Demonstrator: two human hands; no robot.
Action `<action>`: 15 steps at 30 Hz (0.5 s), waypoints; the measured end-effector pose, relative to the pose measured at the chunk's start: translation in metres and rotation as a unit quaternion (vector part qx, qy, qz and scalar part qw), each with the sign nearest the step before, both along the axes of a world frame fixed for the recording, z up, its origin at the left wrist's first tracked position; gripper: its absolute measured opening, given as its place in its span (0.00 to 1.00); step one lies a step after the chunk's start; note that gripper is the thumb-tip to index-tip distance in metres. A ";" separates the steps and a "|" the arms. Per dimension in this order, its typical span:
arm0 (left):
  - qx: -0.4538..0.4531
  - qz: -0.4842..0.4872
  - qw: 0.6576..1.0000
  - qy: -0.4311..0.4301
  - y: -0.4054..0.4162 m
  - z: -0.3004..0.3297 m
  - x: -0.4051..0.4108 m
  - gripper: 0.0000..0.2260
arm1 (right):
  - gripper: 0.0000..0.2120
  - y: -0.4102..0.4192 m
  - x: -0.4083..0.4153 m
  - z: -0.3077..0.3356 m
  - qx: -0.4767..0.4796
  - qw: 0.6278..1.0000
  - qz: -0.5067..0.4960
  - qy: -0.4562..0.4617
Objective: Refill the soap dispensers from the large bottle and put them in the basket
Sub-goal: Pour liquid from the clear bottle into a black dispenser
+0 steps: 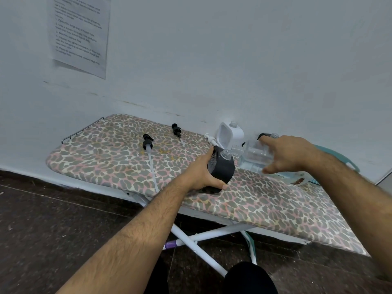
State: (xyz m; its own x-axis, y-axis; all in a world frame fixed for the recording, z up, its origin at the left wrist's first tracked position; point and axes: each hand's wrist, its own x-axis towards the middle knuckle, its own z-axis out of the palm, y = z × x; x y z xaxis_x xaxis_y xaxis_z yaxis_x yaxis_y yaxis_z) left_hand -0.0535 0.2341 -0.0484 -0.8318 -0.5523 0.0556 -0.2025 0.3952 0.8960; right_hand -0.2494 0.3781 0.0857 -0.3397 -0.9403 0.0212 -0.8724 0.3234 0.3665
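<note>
My left hand (204,174) grips a black soap dispenser (221,168) with its pump off, standing on the leopard-print ironing board (265,204). My right hand (290,153) holds a large clear bottle (252,154) tipped on its side, its neck right at the dispenser's open mouth. Two black pump heads with long tubes (148,145) (176,130) lie on the board to the left. A white pump head (210,139) lies behind the dispenser. A white dispenser (230,133) stands open by the wall. A teal basket (339,158) is partly hidden behind my right arm.
The board stands against a white wall on a crossed white frame (201,240) over a dark floor. A printed sheet (80,32) hangs on the wall at the upper left. Another dark dispenser (264,135) peeks out behind my right fingers.
</note>
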 end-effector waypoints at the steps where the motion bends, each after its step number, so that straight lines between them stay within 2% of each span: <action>1: -0.001 0.000 1.000 0.001 0.000 0.000 0.000 0.53 | 0.37 0.000 0.000 0.000 0.000 1.000 0.000 -0.001; 15: 0.000 0.002 1.000 -0.005 0.000 0.000 0.001 0.56 | 0.36 0.001 0.001 0.001 0.002 1.000 0.005 0.001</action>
State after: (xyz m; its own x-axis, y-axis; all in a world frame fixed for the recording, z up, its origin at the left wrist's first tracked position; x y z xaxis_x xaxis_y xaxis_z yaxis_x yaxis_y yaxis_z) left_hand -0.0526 0.2342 -0.0484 -0.8300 -0.5558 0.0480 -0.2123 0.3944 0.8941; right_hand -0.2482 0.3787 0.0870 -0.3302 -0.9437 0.0186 -0.8750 0.3135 0.3690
